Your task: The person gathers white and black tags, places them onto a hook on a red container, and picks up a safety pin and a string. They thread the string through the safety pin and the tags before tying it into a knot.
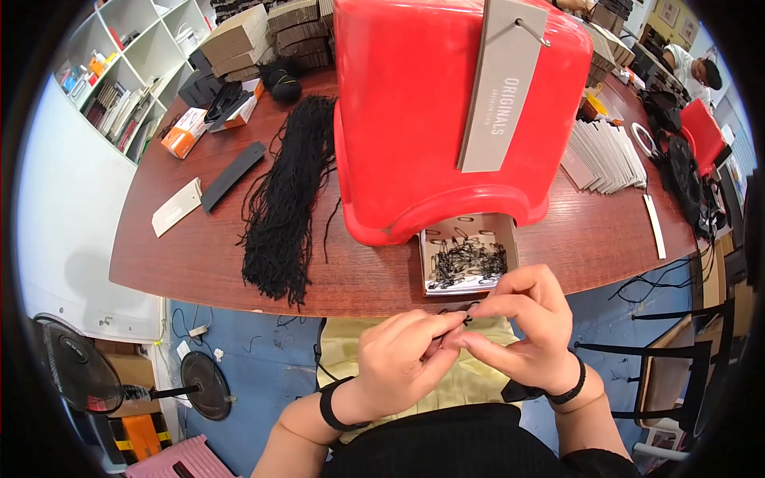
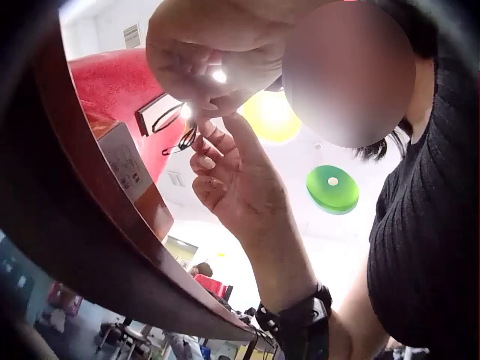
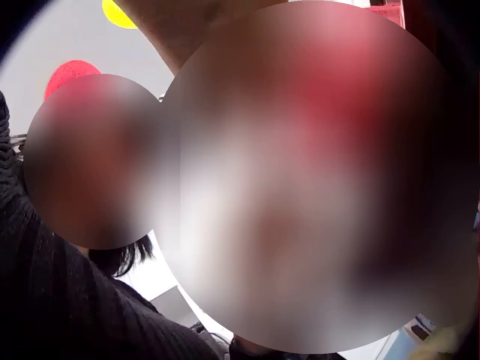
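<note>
Above the lap, just off the table's near edge, my left hand (image 1: pixel 402 350) and right hand (image 1: pixel 530 323) meet fingertip to fingertip. Each pinches a thin black cord (image 2: pixel 180 139), whose loops stick out past the fingers in the left wrist view. Whether a pin is also between the fingertips, I cannot tell. Right beyond the hands is a small open box (image 1: pixel 511 239) holding many dark safety pins (image 1: pixel 470 259). A blurred patch covers the hands in the right wrist view.
Over the pin box stands an upturned red plastic stool (image 1: pixel 446 103) with a grey "ORIGINALS" tag (image 1: pixel 502 95) on it. Black cords (image 1: pixel 287 199) lie in a bundle to its left. Fanned tags (image 1: pixel 610 155) are at the right. A fan (image 1: pixel 76 362) stands lower left.
</note>
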`<state>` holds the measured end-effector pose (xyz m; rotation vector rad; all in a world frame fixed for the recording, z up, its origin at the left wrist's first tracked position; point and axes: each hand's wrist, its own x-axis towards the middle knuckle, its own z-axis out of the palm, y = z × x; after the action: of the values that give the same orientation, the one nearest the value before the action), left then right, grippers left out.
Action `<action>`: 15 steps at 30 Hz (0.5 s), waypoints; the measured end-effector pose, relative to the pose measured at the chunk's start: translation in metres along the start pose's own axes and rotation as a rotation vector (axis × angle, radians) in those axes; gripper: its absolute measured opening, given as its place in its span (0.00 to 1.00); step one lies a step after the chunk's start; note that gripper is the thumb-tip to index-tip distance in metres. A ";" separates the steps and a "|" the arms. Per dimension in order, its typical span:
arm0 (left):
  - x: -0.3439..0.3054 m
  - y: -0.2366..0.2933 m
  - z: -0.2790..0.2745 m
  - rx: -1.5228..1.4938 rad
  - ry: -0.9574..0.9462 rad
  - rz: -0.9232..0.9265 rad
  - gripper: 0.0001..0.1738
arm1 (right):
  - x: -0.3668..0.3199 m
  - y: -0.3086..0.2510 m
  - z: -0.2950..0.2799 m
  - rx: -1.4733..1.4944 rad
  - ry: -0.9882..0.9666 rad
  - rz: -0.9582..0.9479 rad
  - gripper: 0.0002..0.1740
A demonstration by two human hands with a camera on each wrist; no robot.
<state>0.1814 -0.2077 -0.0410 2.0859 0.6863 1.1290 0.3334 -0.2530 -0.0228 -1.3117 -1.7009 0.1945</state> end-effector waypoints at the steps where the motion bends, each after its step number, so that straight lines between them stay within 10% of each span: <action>1: -0.001 -0.001 0.001 -0.001 -0.001 0.001 0.11 | -0.002 0.001 0.004 -0.020 0.030 -0.001 0.12; 7: -0.003 -0.002 0.004 -0.198 0.025 -0.202 0.10 | -0.007 0.001 0.012 -0.053 0.115 -0.058 0.12; 9: 0.001 0.001 -0.001 -0.841 -0.064 -0.729 0.08 | -0.008 0.003 0.015 -0.070 0.145 -0.085 0.12; 15: 0.002 -0.008 -0.003 -1.436 -0.102 -0.903 0.09 | -0.009 0.008 0.016 -0.075 0.179 -0.176 0.13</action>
<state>0.1789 -0.2007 -0.0452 0.4784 0.4179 0.5860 0.3261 -0.2510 -0.0416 -1.1881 -1.6720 -0.0879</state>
